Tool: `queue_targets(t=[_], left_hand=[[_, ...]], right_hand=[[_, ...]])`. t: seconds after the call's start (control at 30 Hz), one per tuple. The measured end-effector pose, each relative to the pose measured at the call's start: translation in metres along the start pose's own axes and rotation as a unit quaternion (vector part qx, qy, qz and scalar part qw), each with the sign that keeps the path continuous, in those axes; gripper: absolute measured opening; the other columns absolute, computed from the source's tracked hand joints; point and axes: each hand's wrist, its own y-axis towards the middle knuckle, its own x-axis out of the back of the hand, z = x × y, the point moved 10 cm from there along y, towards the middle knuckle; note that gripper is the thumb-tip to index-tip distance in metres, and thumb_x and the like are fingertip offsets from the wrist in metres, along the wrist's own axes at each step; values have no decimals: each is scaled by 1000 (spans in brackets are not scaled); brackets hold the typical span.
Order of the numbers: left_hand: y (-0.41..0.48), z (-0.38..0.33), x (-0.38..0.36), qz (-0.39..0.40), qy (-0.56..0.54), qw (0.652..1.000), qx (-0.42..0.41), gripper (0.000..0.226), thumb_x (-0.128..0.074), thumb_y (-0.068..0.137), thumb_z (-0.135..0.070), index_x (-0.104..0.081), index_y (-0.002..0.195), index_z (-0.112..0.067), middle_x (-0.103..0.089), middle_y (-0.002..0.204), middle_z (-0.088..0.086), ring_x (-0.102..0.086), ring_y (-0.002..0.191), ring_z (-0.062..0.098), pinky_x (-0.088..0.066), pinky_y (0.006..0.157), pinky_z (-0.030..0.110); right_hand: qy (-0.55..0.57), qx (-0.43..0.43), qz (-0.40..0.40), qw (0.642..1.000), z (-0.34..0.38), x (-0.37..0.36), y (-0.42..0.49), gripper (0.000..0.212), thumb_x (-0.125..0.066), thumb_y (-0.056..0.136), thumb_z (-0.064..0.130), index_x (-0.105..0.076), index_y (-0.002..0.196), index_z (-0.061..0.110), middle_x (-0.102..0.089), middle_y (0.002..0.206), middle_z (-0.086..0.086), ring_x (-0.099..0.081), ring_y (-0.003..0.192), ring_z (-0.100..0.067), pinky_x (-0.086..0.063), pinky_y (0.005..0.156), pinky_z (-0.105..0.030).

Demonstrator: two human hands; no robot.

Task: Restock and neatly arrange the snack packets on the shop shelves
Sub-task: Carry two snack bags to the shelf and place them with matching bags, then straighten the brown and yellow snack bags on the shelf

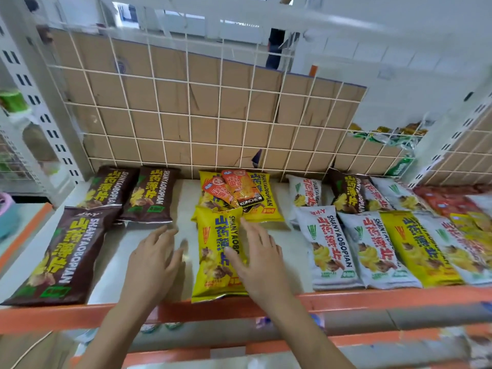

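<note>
Yellow pkt (210,237) under R grip (257,259), L grip (153,258) beside.

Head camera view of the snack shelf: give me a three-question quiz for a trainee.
1. True or false: the right hand rests on a white packet.
2. How many dark brown plastic snack packets lie left of that hand?
3. The small orange-red sachets lie on: A) a yellow plastic packet, B) a white packet, C) bare shelf.
Key: 1 false; 2 three; 3 A.
</note>
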Motion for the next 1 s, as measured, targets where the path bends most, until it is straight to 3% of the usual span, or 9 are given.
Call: queue_targets(t=[0.17,0.37,0.53,0.7,0.83,0.9,1.0], left_hand=[[3,-30,12,-25,-65,997,-36,51,-44,81,-36,-59,122,-9,-57,125,10,-54,110,32,-42,91,42],[13,-98,6,-23,-96,988,-118,46,-51,85,-32,-56,126,-13,-55,125,4,-49,114,22,-36,95,34],[24,-167,-22,-3,-85,984,-158,50,-51,79,-31,-56,125,-12,-56,124,6,-52,112,26,-40,93,38],[39,-240,-63,25,-54,980,-189,49,-53,87,-34,-52,130,-9,-51,131,8,-47,119,29,-37,99,39],[51,-289,-101,55,-49,976,-203,46,-50,93,-34,-45,136,-18,-44,136,3,-47,120,26,-36,98,37],[57,-309,-121,78,-41,975,-202,46,-48,94,-33,-41,138,-21,-41,139,1,-50,115,26,-38,95,37],[67,-331,-145,89,-29,977,-192,46,-45,95,-36,-40,139,-22,-40,141,4,-45,122,25,-37,98,37]], right_hand=[[5,-8,-49,999,-43,61,-8,76,-19,76,65,-36,139,27,-42,137,7,-36,128,-12,-29,102,-30],[-7,-75,-128,989,-125,133,-29,62,-36,83,55,-43,135,22,-49,132,2,-43,123,-17,-33,100,-32],[-22,-138,-166,976,-203,183,-49,51,-50,92,40,-42,136,18,-47,134,-3,-44,122,-22,-37,96,-37],[-56,-198,-147,968,-268,209,-53,52,-54,91,34,-39,138,18,-45,138,-5,-43,124,-26,-37,98,-42],[-76,-179,-99,976,-293,209,-37,53,-53,91,37,-38,138,19,-42,138,-5,-39,127,-23,-35,100,-37],[-71,-172,-74,980,-301,206,-27,56,-52,91,39,-34,140,21,-38,141,-4,-38,128,-22,-36,97,-34],[-66,-193,-25,979,-314,194,-20,65,-49,88,50,-24,144,28,-30,145,-5,-43,125,-23,-42,89,-34]])
